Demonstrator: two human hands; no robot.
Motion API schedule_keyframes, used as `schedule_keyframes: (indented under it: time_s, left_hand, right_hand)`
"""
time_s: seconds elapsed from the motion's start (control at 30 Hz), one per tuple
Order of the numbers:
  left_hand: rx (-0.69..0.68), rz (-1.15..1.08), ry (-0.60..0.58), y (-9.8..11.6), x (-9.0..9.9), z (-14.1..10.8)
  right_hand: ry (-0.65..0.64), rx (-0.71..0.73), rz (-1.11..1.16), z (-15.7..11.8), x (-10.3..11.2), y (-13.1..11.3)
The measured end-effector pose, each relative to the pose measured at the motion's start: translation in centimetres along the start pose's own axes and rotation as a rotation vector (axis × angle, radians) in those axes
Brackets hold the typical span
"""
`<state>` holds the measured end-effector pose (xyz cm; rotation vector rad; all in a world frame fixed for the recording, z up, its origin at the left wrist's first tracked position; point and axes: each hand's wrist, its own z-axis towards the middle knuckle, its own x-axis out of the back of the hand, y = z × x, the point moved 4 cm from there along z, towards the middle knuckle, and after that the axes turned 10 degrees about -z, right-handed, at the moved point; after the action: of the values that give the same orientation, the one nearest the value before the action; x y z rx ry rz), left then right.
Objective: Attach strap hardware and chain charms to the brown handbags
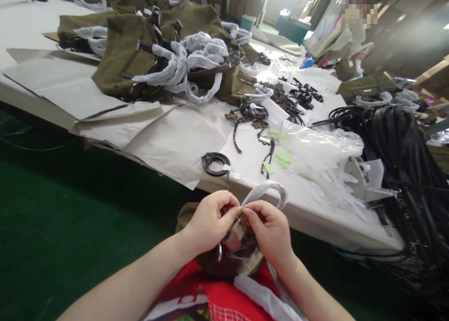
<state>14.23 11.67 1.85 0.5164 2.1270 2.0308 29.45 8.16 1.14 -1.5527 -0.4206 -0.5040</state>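
Observation:
An olive canvas bag [187,212] rests against my body at the table's front edge, with a white-wrapped handle [271,185] arching up behind my fingers. Above its opening, my left hand [213,220] and my right hand [270,227] meet, thumbs and forefingers pinched together. What they pinch looks thin and dark, but my fingers cover most of it. Just beyond my left hand lies a coiled black strap [215,164] with a white band round it. Below my hands, a pinkish patch and clear plastic show inside the bag.
Several olive bags [129,54] with wrapped handles are heaped at the back left. Braided cords [270,148], green slips [283,159] and clear plastic bags [322,148] lie ahead to the right. Black straps [400,157] hang over the right side. Another person [345,31] is at the far right.

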Motion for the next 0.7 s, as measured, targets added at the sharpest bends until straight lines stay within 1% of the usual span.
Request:
schedule_keyframes:
  time_s: [0.13,0.23,0.33,0.43,0.53,0.6,0.7]
  left_hand:
    - [0.011,-0.092,0.029,-0.39,-0.26,-0.11]
    - [0.012,-0.119,0.054,-0.6,-0.27,-0.12]
    - [0.01,-0.122,0.064,-0.64,-0.41,-0.13]
    - [0.028,-0.177,0.064,-0.63,-0.66,-0.15]
    - [0.047,-0.246,0.062,-0.5,-0.8,-0.14]
    - [0.038,-0.219,0.069,-0.25,-0.73,-0.09]
    - [0.011,-0.118,0.081,0.15,-0.53,0.01]
  right_hand:
    - [0.003,-0.025,0.063,0.21,-0.07,0.1]
    - [-0.012,-0.03,0.101,0.36,-0.14,0.08]
    - [0.004,-0.004,0.102,0.43,-0.12,0.04]
    - [0.031,0.041,0.074,0.51,0.02,-0.08]
    - [0.005,0.067,0.087,0.66,-0.03,-0.23]
    - [0.003,0.07,0.121,0.76,-0.05,-0.27]
    - [0.035,0.089,0.128,0.81,0.08,-0.35]
